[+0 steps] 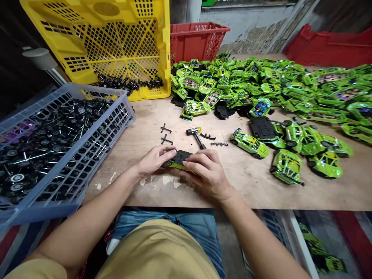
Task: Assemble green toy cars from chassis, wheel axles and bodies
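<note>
A green toy car (pixel 180 157) lies upside down between my hands, its black underside facing up. My left hand (pixel 158 158) grips its left end, thumb on top. Around the right end curl the fingers of my right hand (pixel 207 168), which hide part of the body. Just beyond the car is a small hammer (pixel 196 135) with a black and yellow head, its handle end close to my right fingers. Two black T-shaped plastic parts (pixel 166 138) rest to the left of the hammer. Thin curved black strips (pixel 208 136) lie on its right.
A clear plastic basket (pixel 107 128) of black wheels and axles stands at left. Behind it a yellow crate (pixel 122 50) lies tipped on its side with black parts. A large heap of green car bodies (pixel 247 83) covers the back right; several wheeled cars (pixel 290 166) sit nearer.
</note>
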Demonstrator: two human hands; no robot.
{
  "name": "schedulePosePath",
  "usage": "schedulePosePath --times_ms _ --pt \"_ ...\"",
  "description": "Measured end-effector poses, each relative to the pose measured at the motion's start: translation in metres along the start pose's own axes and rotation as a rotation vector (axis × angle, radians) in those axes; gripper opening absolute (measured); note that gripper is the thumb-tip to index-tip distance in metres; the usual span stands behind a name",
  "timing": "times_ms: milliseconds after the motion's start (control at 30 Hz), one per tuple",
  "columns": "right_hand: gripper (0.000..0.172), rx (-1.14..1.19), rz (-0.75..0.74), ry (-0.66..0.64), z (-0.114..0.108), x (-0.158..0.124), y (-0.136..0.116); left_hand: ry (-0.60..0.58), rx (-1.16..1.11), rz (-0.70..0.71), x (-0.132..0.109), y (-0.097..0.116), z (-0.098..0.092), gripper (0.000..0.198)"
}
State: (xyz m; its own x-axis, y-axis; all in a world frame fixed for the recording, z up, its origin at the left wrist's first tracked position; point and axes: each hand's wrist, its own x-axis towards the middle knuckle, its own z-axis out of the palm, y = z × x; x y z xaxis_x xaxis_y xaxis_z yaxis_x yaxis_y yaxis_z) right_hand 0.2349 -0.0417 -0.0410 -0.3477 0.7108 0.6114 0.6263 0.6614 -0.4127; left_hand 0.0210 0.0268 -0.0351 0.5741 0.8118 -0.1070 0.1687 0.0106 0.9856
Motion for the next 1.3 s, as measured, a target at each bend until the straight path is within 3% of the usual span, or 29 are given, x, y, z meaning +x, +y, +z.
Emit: schedulePosePath --times_ms 67,167,233,333,433,667,800,933,1033,1233,1300 --pt "0.041 -0.011 0.001 -0.041 -0.004 0.013 0.004 -0.001 0.094 0.05 0.006 0.002 -0.004 0.038" --pt "0.05 -0.028 0.192 0.022 0.006 0.034 0.01 0.182 0.375 0.324 0.007 -0.002 0.007 0.035" --pt "0.051 -0.162 0.306 0.01 0.021 0.047 0.013 0.297 0.488 0.415 0.005 -0.009 0.021 0.043" --pt "0.052 -0.371 0.353 -0.152 0.043 0.062 0.015 0.419 0.536 0.275 0.004 -0.019 0.036 0.047" --pt "0.052 -0.447 0.287 -0.231 0.052 0.068 0.014 0.424 0.561 0.136 0.006 -0.022 0.036 0.034" --pt "0.057 -0.425 0.222 -0.344 0.055 0.074 0.012 0.414 0.585 0.265 0.008 -0.027 0.028 0.034" --pt "0.053 -0.261 0.273 -0.303 0.042 0.077 0.02 0.395 0.555 0.343 0.01 -0.029 0.025 0.034" --pt "0.034 0.165 0.398 -0.288 0.017 0.063 0.034 0.313 0.513 0.523 0.012 -0.026 0.015 0.031" --pt "0.026 0.461 0.566 -0.315 0.01 0.045 0.04 0.297 0.5 0.557 0.01 -0.024 0.01 0.028" --pt "0.024 0.539 0.674 -0.167 0.021 0.035 0.036 0.255 0.5 0.572 0.006 -0.022 0.011 0.014" --pt "0.025 0.589 0.686 -0.149 0.025 0.033 0.036 0.288 0.452 0.504 0.006 -0.026 0.012 0.021"
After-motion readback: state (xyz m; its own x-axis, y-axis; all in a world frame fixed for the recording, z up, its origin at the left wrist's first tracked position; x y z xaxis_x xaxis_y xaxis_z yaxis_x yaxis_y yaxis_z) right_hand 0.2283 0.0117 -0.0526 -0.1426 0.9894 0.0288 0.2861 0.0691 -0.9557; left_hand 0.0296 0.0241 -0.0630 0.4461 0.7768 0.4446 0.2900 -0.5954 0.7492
